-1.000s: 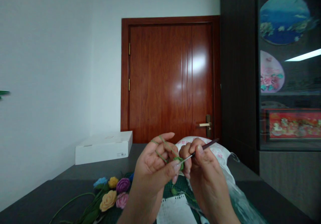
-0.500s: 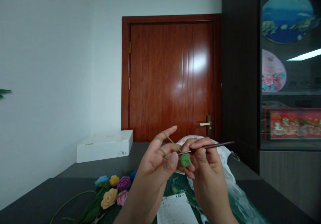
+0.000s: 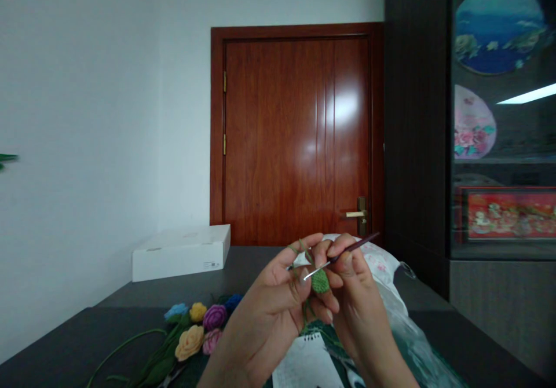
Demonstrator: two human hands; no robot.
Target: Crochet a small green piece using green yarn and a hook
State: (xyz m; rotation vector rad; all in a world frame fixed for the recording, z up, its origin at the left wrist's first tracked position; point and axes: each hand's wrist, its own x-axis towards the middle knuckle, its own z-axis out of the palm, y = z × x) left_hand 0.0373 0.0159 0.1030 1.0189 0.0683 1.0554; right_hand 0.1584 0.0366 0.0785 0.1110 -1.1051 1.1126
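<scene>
Your left hand (image 3: 278, 301) pinches the soft, light piece (image 3: 320, 282); right hand (image 3: 354, 286), at its 3 o'clock, grips the stiff hook (image 3: 365, 240).

Two bare forearms fill the lower centre of the frame, uncovered to the bottom edge. The left hand (image 3: 271, 301) and right hand (image 3: 353, 295) are bare too. The fingernails are longish and rounded, with a pale sheen.

White box (image 3: 181, 252), crocheted flowers (image 3: 197, 328), wooden door (image 3: 297, 136)
</scene>
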